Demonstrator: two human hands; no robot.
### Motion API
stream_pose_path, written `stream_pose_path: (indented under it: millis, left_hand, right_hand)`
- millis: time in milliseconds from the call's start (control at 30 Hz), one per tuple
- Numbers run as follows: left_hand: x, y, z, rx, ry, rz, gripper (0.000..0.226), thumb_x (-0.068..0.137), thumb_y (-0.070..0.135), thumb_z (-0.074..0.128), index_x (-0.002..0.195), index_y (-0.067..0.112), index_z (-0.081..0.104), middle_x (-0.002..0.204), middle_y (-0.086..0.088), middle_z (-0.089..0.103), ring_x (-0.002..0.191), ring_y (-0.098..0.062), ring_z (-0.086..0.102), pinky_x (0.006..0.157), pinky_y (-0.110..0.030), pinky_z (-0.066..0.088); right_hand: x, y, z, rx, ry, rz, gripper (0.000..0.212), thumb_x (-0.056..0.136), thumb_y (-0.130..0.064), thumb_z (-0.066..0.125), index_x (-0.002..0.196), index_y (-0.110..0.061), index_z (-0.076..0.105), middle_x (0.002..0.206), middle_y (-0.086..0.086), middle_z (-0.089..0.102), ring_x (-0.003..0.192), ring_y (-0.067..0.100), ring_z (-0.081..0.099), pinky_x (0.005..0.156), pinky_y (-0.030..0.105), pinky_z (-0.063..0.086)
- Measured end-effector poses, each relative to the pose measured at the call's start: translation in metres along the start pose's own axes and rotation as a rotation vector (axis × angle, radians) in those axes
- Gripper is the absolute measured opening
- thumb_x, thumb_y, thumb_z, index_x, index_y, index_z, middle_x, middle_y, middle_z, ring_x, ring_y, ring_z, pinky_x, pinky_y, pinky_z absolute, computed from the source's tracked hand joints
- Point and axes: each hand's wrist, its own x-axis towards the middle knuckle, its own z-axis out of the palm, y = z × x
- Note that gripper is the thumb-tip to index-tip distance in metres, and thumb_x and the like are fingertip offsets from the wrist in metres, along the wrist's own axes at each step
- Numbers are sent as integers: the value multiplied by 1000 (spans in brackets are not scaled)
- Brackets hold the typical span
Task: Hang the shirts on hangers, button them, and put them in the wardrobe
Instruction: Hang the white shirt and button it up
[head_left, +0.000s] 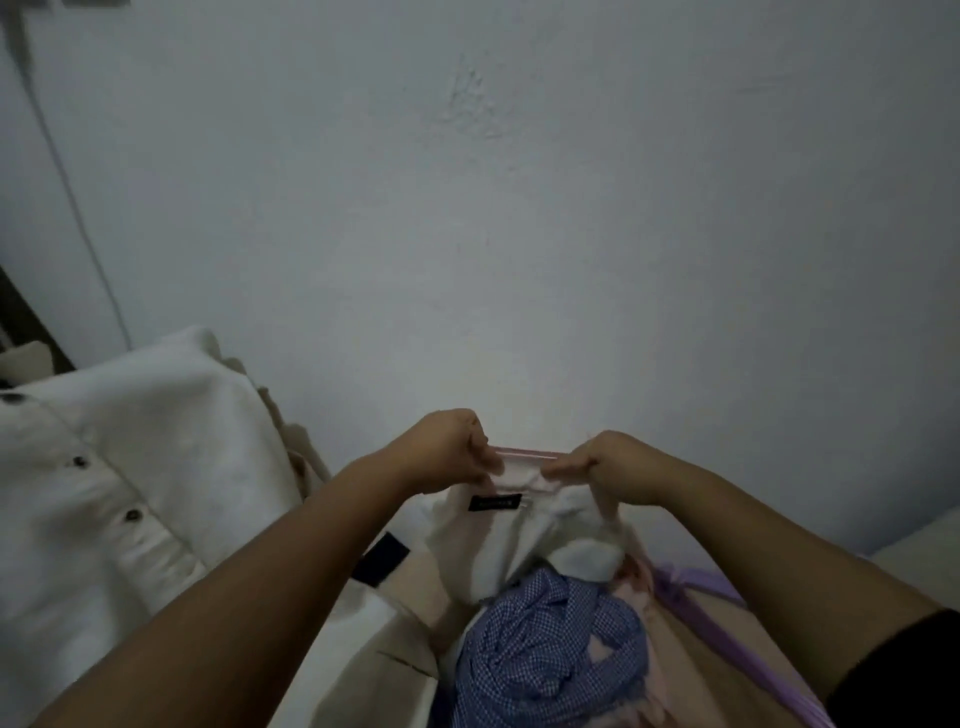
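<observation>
I hold a white shirt (498, 540) up in front of a pale wall by its collar, where a black label shows. My left hand (447, 447) pinches the collar's left end and my right hand (602, 462) pinches its right end. A thin pink edge (524, 453) runs between my two hands; I cannot tell whether it is a hanger or cloth. The shirt's body hangs down crumpled below the collar.
A blue checked shirt (550, 654) lies bunched below the white one on a pinkish surface. A lilac hanger (727, 629) lies at the lower right. A white buttoned shirt (104, 493) hangs at the left. A cord (67, 176) runs down the wall.
</observation>
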Motion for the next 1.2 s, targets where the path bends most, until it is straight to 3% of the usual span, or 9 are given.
stream_pose_path:
  millis: [67,267,400,533,600,700,933,1067,1200]
  left_hand:
    - [-7,20,-19,19,-8,35,6,81,4,73,82,7,68,96,2,68,114,-15,58,95,-31,45]
    - [-24,92,-71,37,75,253,26,90,7,61,104,24,75,91,10,51,97,-10,53,89,-18,43]
    - [-32,141,-96,-52,147,343,28,92,14,59,108,34,70,88,12,51,89,-5,52,75,-3,37]
    - [-39,180,-101,67,206,403,54,79,34,75,129,39,56,93,10,49,89,-7,48,71,-14,35]
    - [-38,190,-94,115,236,445,70,74,31,80,136,37,49,102,5,49,98,-12,48,78,-20,35]
    - [-39,194,-85,72,235,493,63,79,14,74,134,35,52,105,5,44,99,-10,46,78,-11,33]
    - [-56,185,-99,163,209,387,36,90,10,62,123,24,65,124,3,65,114,-14,60,82,-11,36]
    - [-71,193,-117,273,282,299,55,84,31,72,136,30,53,132,3,60,119,-16,54,84,-15,33]
    - [-85,199,-149,186,398,301,58,81,20,75,135,23,54,132,2,58,122,-17,51,85,-14,30]
  right_hand:
    - [-23,-12,-27,56,34,14,54,81,18,50,117,-19,68,98,-9,64,60,-16,50,53,2,36]
    - [-106,-43,-106,26,208,-60,39,89,-15,60,126,-28,60,103,-17,59,83,-5,51,70,4,38]
    - [-158,-57,-151,-60,324,-45,58,79,-32,73,132,-36,52,104,-6,57,84,0,49,70,5,36]
    - [-199,-69,-187,-224,484,-19,67,78,-35,74,138,-32,45,111,-7,51,94,7,45,74,12,36]
    - [-213,-71,-197,-332,528,16,72,79,-37,72,142,-31,39,117,-4,50,100,10,43,79,19,34]
    - [-227,-67,-197,-438,545,77,74,79,-40,71,144,-32,36,122,0,48,106,15,45,85,26,38]
    - [-240,-41,-176,-550,603,178,85,78,-53,66,149,-34,21,125,-2,44,110,20,48,87,31,42]
    - [-247,-44,-174,-546,680,86,86,78,-54,66,149,-34,22,130,-4,44,113,19,46,89,29,39]
    - [-260,-50,-182,-702,783,10,77,80,-51,65,146,-36,28,131,-4,43,115,18,43,93,30,35]
